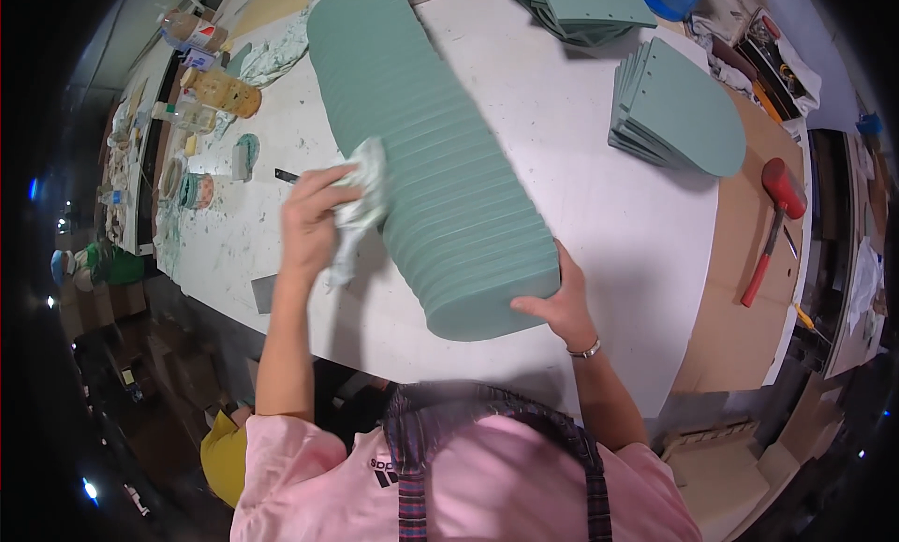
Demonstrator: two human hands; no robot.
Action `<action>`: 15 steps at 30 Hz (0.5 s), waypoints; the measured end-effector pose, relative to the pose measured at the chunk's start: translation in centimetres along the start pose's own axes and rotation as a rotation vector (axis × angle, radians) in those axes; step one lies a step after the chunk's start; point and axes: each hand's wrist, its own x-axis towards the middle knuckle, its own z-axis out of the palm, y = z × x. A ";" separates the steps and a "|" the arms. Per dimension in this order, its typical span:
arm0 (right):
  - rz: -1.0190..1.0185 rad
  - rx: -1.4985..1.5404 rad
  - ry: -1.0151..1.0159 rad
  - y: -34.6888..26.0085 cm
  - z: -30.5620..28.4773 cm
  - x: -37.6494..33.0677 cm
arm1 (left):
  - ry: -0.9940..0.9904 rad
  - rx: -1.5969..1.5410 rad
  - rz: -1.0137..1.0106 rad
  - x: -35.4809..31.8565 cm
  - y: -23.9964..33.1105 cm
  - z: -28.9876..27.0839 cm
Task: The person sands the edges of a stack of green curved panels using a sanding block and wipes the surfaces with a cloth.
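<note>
A long row of green panels with rounded ends [440,158] stands face to face across the white table, running from the far middle toward me. My left hand [314,210] is closed on a pale, stained cloth [368,182], which lies against the left side of the row. At the row's near end, my right hand [560,303] grips the right corner of the last panel, thumb on its front face and fingers along its side. The fingertips of that hand are partly hidden behind the panel.
Stacked green panels [679,107] lie at the right, with another stack [590,8] beyond. A red mallet [782,191] and a yellow-handled screwdriver [810,322] rest on the right side. Bottles [225,93] and a jar [197,191] stand at the left, near a grey plate [264,295].
</note>
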 end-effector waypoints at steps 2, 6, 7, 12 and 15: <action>0.005 -0.025 -0.009 -0.2 0.0 0.1 | 0.027 0.190 -0.103 -1.2 -1.0 -2.5; -0.023 -0.041 -0.026 0.5 0.2 0.2 | 0.113 -0.008 0.065 1.8 1.5 0.8; -0.018 -0.047 -0.025 0.7 0.2 0.2 | 0.073 0.033 0.126 3.4 3.2 2.8; -0.032 0.101 -0.045 0.6 0.1 0.3 | 0.006 -0.002 0.187 7.2 5.5 6.7; -0.020 0.067 -0.042 0.3 -0.3 0.2 | 0.035 -0.051 0.101 4.3 2.1 3.7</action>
